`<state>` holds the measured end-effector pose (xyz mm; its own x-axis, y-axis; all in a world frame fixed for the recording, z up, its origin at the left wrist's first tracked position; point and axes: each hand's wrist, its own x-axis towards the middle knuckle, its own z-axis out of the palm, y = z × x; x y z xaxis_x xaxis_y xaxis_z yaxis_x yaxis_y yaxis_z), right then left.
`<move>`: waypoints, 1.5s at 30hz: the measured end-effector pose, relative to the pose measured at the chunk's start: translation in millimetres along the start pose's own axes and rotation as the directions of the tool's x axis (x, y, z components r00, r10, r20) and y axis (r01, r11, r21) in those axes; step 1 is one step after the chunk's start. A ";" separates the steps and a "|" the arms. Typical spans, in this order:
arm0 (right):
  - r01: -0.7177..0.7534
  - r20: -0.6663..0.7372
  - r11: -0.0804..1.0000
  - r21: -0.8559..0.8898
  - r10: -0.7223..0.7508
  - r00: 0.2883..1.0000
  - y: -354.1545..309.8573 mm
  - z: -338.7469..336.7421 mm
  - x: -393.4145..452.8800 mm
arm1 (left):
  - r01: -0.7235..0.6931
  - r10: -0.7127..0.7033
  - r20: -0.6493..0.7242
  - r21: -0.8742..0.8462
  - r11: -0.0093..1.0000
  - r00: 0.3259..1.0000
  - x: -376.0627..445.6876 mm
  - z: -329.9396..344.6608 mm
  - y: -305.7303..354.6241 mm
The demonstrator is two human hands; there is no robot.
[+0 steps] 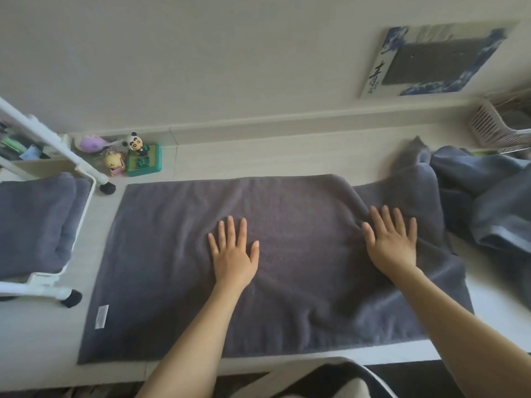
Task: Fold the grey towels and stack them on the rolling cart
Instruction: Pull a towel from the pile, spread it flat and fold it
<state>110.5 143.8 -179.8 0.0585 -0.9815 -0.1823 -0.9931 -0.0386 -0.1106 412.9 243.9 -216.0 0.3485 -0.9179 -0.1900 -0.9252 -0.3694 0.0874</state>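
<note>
With the grey towel (201, 254) spread flat at the frame's centre, the left hand (234, 252) and right hand (392, 244) press on it with fingers straight and splayed, apparently smoothing before a fold, while the rolling cart (83, 214) at 9 o'clock already holds 1 folded towel (34, 222).

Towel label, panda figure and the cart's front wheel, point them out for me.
towel label (102, 316), head view, middle of white tag
panda figure (136, 144), head view, its face
cart's front wheel (71, 299), head view, black caster

Small toys (126, 156), one a panda figure (137, 144) on a green box (145, 163), sit against the wall at the worktop's (258, 159) back. A blue-bordered picture (431, 60) hangs on the wall, with a slatted basket (488, 126) far right.
</note>
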 end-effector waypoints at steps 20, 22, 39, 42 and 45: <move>0.297 -0.110 0.955 -0.016 -0.297 0.949 10.4 8.6 1.5 | 0.013 -0.015 -0.021 -0.078 0.997 1.000 5.1 4.3 84.1; 0.209 -0.234 0.978 0.027 -0.197 0.952 27.2 -2.3 3.6 | 0.014 -0.014 -0.006 -0.101 0.995 1.000 3.8 1.8 92.8; -0.174 -0.158 0.901 0.397 0.254 0.954 55.7 -61.0 47.7 | -0.024 0.019 -0.016 -0.380 0.925 1.000 -1.1 -35.5 127.3; 0.009 -0.375 0.937 0.349 0.131 0.918 23.9 -67.4 32.5 | -0.035 0.008 -0.063 -0.455 0.890 0.998 3.3 -48.9 114.4; 0.196 -0.521 0.949 0.248 -0.040 0.853 -17.1 -67.4 7.9 | -0.065 -0.003 -0.125 -0.536 0.841 0.992 8.5 -63.2 100.5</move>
<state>121.1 124.1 -113.5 0.0367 -0.9329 0.3582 -0.9056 -0.1826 -0.3828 332.4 189.7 -147.0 0.3678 -0.9276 -0.0661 -0.7205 -0.3291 0.6104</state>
